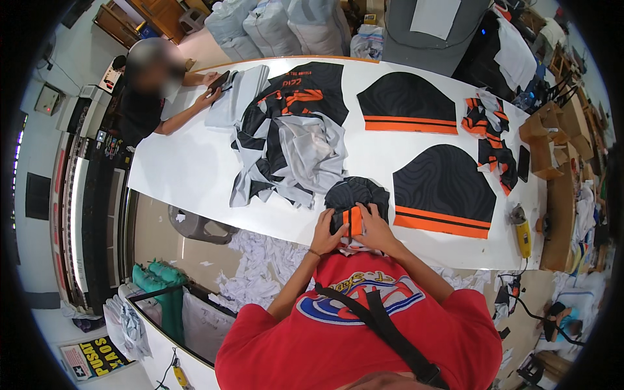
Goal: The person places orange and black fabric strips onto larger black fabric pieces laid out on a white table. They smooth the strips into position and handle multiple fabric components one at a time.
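Observation:
At the table's near edge, right in front of me, is a gathered bundle of black and orange fabric [351,221]. My left hand [324,235] grips its left side, and my right hand [375,231] holds it from the right, fingers on top. Just beyond my hands lies crumpled black patterned fabric [357,193]. To the right, two black sleeve panels with orange bands lie flat, the nearer panel [444,185] close to my right hand and the farther panel [408,97] behind it. A loose heap of grey and black fabric [305,156] sits ahead to the left.
The white table [188,156] carries black-orange scraps [494,140], a dark phone [524,162] and a yellow corded power tool [523,234] at right. A co-worker [153,91] holds a phone at the far left. White scraps [260,266] litter the floor; cardboard boxes [546,140] stand beyond the right end.

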Demonstrator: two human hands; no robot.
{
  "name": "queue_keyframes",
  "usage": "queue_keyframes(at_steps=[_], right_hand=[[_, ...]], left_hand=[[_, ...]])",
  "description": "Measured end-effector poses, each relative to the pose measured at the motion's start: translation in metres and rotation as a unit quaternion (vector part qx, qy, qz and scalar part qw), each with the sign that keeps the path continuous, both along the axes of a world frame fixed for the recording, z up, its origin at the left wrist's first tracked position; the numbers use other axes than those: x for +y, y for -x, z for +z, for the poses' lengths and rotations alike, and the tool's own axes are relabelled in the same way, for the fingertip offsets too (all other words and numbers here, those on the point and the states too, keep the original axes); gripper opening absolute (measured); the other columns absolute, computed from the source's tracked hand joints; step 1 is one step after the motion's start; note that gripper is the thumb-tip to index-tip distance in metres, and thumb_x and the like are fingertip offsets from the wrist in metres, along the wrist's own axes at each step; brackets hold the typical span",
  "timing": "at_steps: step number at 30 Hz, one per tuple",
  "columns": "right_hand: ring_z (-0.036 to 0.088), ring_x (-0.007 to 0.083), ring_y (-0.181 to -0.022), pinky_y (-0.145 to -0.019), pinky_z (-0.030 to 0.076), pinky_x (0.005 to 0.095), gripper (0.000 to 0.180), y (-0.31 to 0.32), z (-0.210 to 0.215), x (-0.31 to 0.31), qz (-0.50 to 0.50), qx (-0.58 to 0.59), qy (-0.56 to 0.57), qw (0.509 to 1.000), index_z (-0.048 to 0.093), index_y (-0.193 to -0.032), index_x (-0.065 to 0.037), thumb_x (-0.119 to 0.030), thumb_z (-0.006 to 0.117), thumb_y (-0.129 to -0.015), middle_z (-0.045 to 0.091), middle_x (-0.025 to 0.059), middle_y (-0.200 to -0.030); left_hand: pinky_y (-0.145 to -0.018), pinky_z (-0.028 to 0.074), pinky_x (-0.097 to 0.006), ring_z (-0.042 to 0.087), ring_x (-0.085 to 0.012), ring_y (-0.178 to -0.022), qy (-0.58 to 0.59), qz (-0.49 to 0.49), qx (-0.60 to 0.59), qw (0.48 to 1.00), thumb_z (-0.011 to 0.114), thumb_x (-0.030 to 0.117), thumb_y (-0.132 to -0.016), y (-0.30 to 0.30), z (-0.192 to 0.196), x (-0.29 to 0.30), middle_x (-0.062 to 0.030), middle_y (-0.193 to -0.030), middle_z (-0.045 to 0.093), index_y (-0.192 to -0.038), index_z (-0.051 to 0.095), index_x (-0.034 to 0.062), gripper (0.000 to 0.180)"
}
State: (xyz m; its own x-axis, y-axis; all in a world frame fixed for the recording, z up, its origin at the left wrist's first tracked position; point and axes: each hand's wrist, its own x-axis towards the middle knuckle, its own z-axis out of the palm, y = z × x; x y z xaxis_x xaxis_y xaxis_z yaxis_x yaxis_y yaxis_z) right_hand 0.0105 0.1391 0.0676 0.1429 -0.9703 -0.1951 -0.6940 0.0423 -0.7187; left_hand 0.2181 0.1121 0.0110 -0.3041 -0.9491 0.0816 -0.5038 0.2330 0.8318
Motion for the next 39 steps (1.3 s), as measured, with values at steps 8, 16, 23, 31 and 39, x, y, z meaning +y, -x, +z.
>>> queue_keyframes(at_steps=[8, 16, 23, 31, 39], right_hand=[[0.056, 0.048, -0.11, -0.093, 0.051, 0.0489, 0.078, -0.005, -0.031, -0.024, -0.076, -0.116, 0.076, 0.987, 0.04, -0.141, -0.002, -0.025, 0.077, -0.076, 0.043, 0.0251, -0.125], [0.051, 0.0412, -0.121, -0.096, 0.049, 0.0463, 0.079, 0.021, 0.005, 0.012, -0.142, -0.019, 0.089, 0.986, 0.044, -0.141, -0.004, -0.037, 0.076, -0.077, 0.045, 0.0234, -0.133], [0.043, 0.044, -0.129, -0.097, 0.048, 0.048, 0.077, 0.009, -0.016, 0.021, -0.101, -0.004, -0.017, 0.995, 0.042, -0.139, 0.0, -0.036, 0.075, -0.079, 0.039, 0.0279, -0.138], [0.047, 0.0431, -0.124, -0.102, 0.044, 0.0442, 0.078, 0.005, -0.022, -0.014, 0.001, -0.159, -0.005, 0.987, 0.044, -0.137, 0.003, -0.038, 0.076, -0.079, 0.045, 0.0286, -0.133], [0.07, 0.0212, -0.076, -0.069, 0.054, 0.0329, 0.019, 0.159, -0.04, 0.021, -0.43, -0.107, 0.218, 0.87, 0.072, -0.094, -0.005, -0.02, 0.076, -0.084, 0.072, 0.0107, -0.087]], left_hand=[[-0.088, 0.052, -0.036, 0.066, -0.0243, -0.102, -0.07, -0.009, 0.081, 0.994, 0.072, 0.019, -0.088, 0.026, -0.013, -0.049, -0.018, -0.11, 0.067, -0.124, 0.055, -0.0031, 0.046], [-0.101, 0.045, -0.041, 0.053, -0.0303, -0.121, -0.032, 0.041, 0.004, 0.999, 0.079, 0.024, -0.084, 0.005, 0.009, -0.06, -0.0194, -0.136, 0.051, -0.142, 0.045, -0.0018, 0.071], [-0.106, 0.038, -0.047, 0.046, -0.0388, -0.125, -0.006, -0.044, -0.048, 0.998, 0.086, 0.034, -0.074, 0.012, 0.025, -0.049, -0.0247, -0.137, 0.045, -0.145, 0.039, -0.0014, 0.092], [-0.108, 0.036, -0.052, 0.042, -0.0466, -0.127, 0.025, -0.013, -0.161, 0.987, 0.083, 0.03, -0.068, 0.021, 0.015, -0.071, -0.0297, -0.138, 0.04, -0.146, 0.035, -0.0015, 0.097], [-0.108, 0.036, -0.051, 0.041, -0.0441, -0.13, 0.132, 0.03, -0.201, 0.97, 0.083, 0.033, -0.072, 0.031, 0.048, -0.059, -0.0273, -0.141, 0.04, -0.144, 0.04, 0.0011, 0.09]])
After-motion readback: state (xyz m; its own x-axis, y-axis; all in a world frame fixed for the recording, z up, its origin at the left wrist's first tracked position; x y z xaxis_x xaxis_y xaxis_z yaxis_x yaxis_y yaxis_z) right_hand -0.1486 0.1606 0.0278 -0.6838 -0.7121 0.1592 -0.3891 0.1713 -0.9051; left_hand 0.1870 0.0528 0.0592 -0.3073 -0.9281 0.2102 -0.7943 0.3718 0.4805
